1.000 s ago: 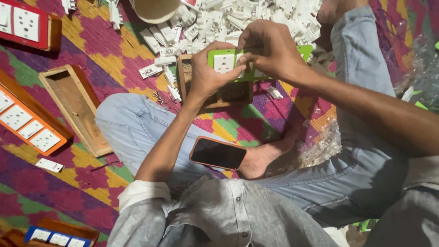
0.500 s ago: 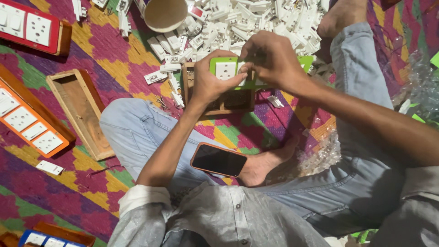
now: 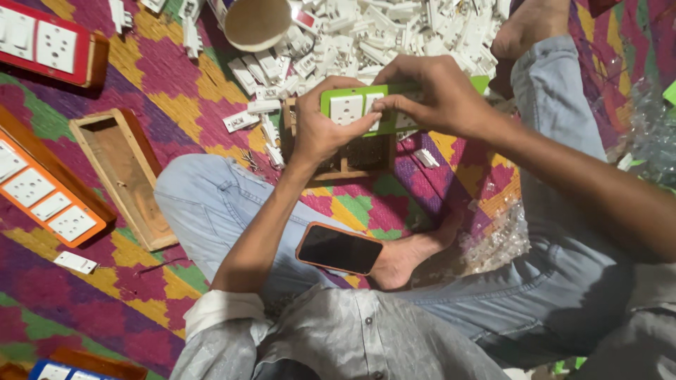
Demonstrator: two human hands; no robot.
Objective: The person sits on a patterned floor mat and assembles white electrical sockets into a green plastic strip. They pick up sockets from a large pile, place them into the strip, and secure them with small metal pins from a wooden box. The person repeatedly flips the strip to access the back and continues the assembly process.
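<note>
**Green switch plate held in both hands over a wooden box**

The green plate (image 3: 394, 105), fitted with white socket and switch modules, sits level in the air just above an open wooden box (image 3: 345, 151) on the patterned mat. The left hand (image 3: 320, 127) clasps its left end, thumb laid across the front by a white socket. The right hand (image 3: 440, 95) grasps the plate from above, its fingertips (image 3: 384, 105) pinching a white module in the middle of the plate.

Beyond the box lies a heap of loose white switch parts (image 3: 366, 35), with a round tan container (image 3: 257, 21) tipped at its edge. The person sits cross-legged in pale jeans; a phone with an orange case (image 3: 339, 248) rests on the left leg, next to a bare foot (image 3: 412, 253).

To the left on the mat (image 3: 176, 91) lies 1 empty wooden tray (image 3: 123, 176), and beside it an orange-faced board (image 3: 46, 200) with white modules. A red-faced board (image 3: 46, 42) lies at the top left corner, and 1 single white module (image 3: 75, 262) lies apart near the bottom left.
</note>
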